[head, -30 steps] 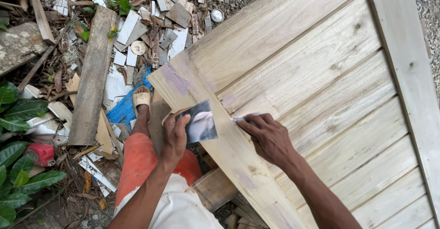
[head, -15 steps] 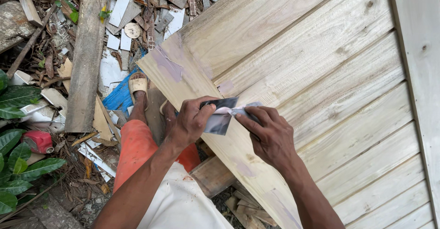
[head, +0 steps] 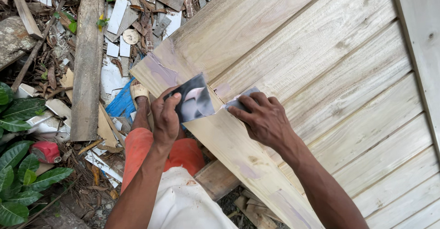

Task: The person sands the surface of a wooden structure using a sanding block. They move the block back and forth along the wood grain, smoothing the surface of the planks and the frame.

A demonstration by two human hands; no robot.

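A large wooden panel point(head: 321, 96) of pale planks fills the view from twelve to five o'clock; its frame board point(head: 229, 142) runs diagonally from ten to five o'clock, patched with greyish filler; rubble and a weathered plank point(head: 87, 68) lie at nine o'clock. The left hand point(head: 166, 119) grips a dark flat plate point(head: 195, 103) smeared with filler. The right hand point(head: 261, 119), now drawn beside the plate, pinches a small scraper point(head: 239, 100) whose tip presses onto the board, suggesting filler has just been picked up.

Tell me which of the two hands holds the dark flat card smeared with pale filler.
The left hand grips the dark card at the panel's edge board. The right hand presses a smaller grey scraper against the wood.
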